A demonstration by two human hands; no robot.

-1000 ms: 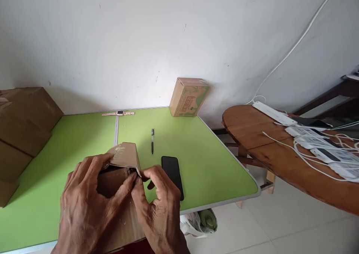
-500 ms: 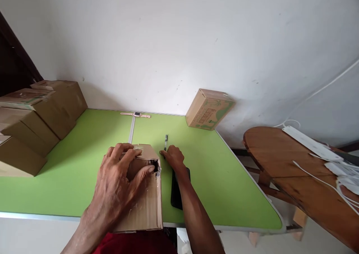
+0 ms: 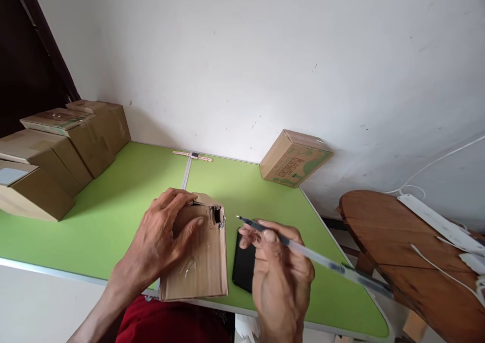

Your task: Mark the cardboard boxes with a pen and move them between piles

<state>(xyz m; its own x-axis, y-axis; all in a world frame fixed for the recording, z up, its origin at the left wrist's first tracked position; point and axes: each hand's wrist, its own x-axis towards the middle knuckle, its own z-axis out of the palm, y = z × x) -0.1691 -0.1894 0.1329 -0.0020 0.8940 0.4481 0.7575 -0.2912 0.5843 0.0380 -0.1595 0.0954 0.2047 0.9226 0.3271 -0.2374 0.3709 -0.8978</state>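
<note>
Head view: a taped brown cardboard box [image 3: 197, 259] lies at the near edge of the green desk [image 3: 113, 201], a torn hole at its far right corner. The left hand [image 3: 161, 239] rests on top of it, its fingers [image 3: 178, 201] curled over the far edge, holding the box down. Just right of the box, the right hand [image 3: 278, 270] pinches a clear-barrelled pen [image 3: 303, 249] between thumb and fingers, the tip aimed at the hole. Half a second ago that hand was only reaching for the pen, which lay flat on the desk; now the pen is lifted clear. A black smartphone [image 3: 242, 267] lies beneath the right hand. Farther off are a pink wristwatch [image 3: 192, 155], a printed carton [image 3: 295, 158] against the wall, stacked brown cartons [image 3: 53, 151] at the left, and a wooden board [image 3: 397, 237] at the right.
</note>
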